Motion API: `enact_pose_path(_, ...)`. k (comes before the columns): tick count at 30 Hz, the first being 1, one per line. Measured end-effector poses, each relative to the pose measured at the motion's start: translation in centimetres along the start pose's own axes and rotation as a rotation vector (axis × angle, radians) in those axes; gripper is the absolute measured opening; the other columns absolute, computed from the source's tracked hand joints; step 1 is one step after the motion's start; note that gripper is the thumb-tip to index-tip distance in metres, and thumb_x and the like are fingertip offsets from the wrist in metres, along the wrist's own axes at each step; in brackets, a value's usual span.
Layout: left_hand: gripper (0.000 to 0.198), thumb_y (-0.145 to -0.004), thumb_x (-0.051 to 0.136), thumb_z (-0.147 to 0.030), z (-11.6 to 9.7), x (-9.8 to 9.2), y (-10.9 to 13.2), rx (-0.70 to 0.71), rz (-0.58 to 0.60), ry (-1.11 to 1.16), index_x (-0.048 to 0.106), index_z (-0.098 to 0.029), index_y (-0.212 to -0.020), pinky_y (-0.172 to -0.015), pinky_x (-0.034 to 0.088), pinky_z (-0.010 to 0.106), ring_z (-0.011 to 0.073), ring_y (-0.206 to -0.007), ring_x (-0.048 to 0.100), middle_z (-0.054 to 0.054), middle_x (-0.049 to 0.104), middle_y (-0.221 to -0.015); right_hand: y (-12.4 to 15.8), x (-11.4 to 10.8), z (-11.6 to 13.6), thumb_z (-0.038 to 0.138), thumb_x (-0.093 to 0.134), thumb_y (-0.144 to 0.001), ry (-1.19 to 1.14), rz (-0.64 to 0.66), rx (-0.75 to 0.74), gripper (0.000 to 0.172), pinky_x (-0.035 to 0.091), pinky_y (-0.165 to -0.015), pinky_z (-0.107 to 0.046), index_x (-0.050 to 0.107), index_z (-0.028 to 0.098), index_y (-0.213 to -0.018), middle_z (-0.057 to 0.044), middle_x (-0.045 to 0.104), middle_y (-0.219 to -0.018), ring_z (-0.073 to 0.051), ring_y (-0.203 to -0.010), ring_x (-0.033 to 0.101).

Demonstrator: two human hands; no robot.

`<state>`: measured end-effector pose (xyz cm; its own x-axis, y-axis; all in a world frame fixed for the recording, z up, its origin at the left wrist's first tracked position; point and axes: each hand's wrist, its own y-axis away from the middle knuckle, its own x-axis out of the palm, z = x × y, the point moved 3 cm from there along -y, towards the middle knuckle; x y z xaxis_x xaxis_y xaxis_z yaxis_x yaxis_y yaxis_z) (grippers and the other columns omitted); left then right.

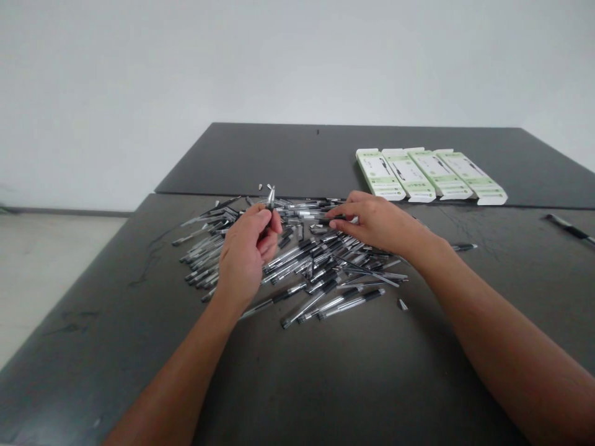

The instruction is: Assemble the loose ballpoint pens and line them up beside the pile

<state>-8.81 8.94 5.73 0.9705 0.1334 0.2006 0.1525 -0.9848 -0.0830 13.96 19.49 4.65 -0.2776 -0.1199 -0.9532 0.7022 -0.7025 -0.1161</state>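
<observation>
My left hand is closed around a pen, its silver conical tip pointing up and the rest hidden by the fingers. Over the far side of a heap of pens, my right hand has its thumb and fingers closed on the dark part of another pen. The heap holds many clear pen barrels with black grips, mixed with thin refills and small black parts. A loose silver pen tip lies on the near right side of the heap.
Several flattened-looking white and green boxes lie side by side at the back right of the dark table. One pen rests at the right edge. A seam crosses the tabletop, and a pale wall stands behind it.
</observation>
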Motion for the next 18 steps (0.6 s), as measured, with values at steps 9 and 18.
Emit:
enact_pose_path(9,0.027,-0.09,0.065,-0.04,0.3,-0.7,-0.4,0.056,-0.076,0.073,0.057,-0.022,-0.073,-0.04,0.015,0.019,0.0072,-0.042,0.017,-0.011,0.027,-0.052,-2.5,0.8,1.7,0.026,0.069,-0.103,-0.003,0.058,-0.066,0.025,0.047,-0.08,-0.035,0.09,0.024,-0.118,-0.008,0.07,-0.101,-0.02,-0.083,0.065)
enact_pose_path(18,0.029,-0.092,0.064,-0.043,0.4,-0.6,-0.5,0.04,-0.059,0.044,0.056,-0.023,-0.073,-0.04,0.015,0.02,0.0076,-0.042,0.017,-0.011,0.026,-0.052,-3.1,1.4,1.0,0.033,0.07,-0.104,0.016,0.139,-0.1,0.024,0.049,-0.081,-0.038,0.09,0.025,-0.114,-0.009,0.073,-0.101,-0.021,-0.085,0.068)
